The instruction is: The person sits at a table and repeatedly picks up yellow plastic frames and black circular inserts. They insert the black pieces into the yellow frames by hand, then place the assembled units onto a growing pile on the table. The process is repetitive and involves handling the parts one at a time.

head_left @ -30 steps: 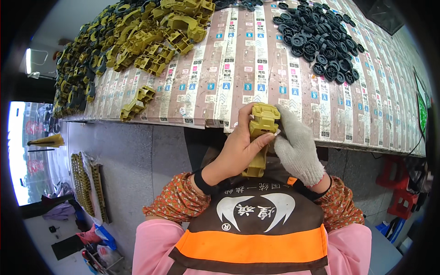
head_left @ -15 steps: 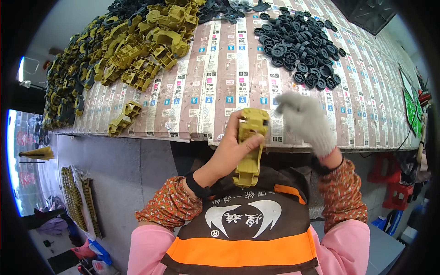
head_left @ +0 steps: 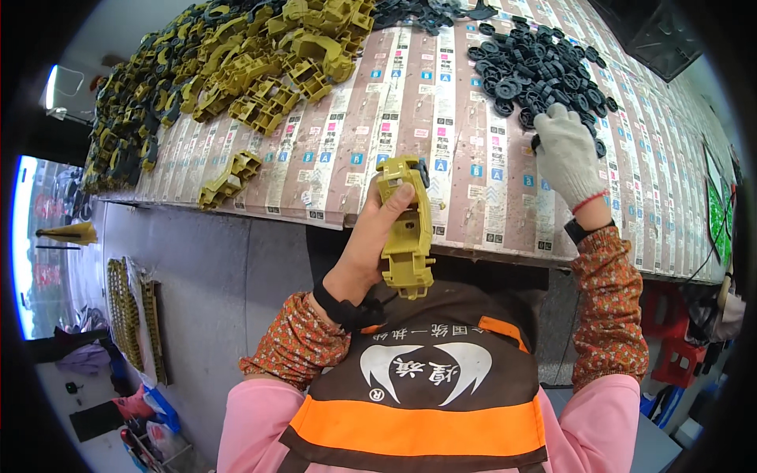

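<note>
My left hand (head_left: 377,232) is closed round an olive-yellow plastic toy vehicle body (head_left: 408,244), the thumb lying across its upper part. A dark wheel (head_left: 424,172) shows at that body's upper right side. In a white knitted glove, my right hand (head_left: 569,154) reaches to the near edge of a heap of black toy wheels (head_left: 524,75). Its fingers curl down among the wheels, and their tips are hidden. A separate yellow toy body (head_left: 230,181) lies near the table's front edge, left of my left hand.
Yellow toy bodies (head_left: 260,87) with dark parts are heaped over the table's left side. More dark plastic parts (head_left: 426,12) lie at the far edge. Printed sheeting covers the table (head_left: 347,134). A black crate (head_left: 643,35) is at the far right, red stools (head_left: 674,339) below right.
My gloved right hand has moved away from the toy body, far and right, to the wheel heap. My left hand still holds the body, now showing a dark wheel at its side.
</note>
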Tool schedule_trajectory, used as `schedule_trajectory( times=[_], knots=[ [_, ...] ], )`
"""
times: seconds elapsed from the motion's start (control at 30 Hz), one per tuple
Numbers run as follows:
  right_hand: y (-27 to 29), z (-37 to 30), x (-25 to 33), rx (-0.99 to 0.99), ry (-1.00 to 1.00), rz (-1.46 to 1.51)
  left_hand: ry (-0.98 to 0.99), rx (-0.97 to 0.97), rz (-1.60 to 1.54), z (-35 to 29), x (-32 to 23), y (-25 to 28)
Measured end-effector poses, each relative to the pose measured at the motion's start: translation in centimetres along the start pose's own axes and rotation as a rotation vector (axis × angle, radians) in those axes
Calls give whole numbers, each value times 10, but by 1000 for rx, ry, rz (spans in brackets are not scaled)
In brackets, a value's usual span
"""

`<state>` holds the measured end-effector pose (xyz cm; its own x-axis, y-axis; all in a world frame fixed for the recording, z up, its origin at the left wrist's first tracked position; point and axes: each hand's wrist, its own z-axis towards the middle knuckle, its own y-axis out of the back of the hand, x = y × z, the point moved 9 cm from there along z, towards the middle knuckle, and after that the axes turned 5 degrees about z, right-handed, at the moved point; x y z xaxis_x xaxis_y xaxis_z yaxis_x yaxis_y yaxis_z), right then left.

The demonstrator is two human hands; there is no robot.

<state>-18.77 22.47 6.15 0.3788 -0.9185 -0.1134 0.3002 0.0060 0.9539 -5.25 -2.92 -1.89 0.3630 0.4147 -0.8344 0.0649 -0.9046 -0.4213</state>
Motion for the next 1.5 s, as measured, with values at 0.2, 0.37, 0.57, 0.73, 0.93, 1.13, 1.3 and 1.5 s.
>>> schedule_trajectory(
  times=[0.2, 0.37, 0.57, 0.73, 0.93, 1.13, 1.3, 1.5],
  knots=[
    [10, -41, 39, 103, -167, 784, -31, 12, -113, 0, -7, 2],
    [11, -89, 126, 353, -397, 1479, -68, 24, -206, -1, -8, 3],
    [26, -109, 147, 123, -278, 1448, -237, -60, -103, -2, -22, 0],
    [31, -112, 146, 162, -323, 1405, -333, -69, -23, -5, -24, -1],
    [18, -116, 144, 142, -375, 1495, -407, -61, 32, -9, -27, -11],
    [34, -115, 150, 149, -242, 1365, -491, -95, 86, -13, -34, -11],
    [41, -123, 160, 39, -83, 1290, -535, -83, 107, -18, -35, -18],
    [42, -123, 160, 198, -147, 1344, -616, 30, 96, -26, -34, -32]
  ],
)
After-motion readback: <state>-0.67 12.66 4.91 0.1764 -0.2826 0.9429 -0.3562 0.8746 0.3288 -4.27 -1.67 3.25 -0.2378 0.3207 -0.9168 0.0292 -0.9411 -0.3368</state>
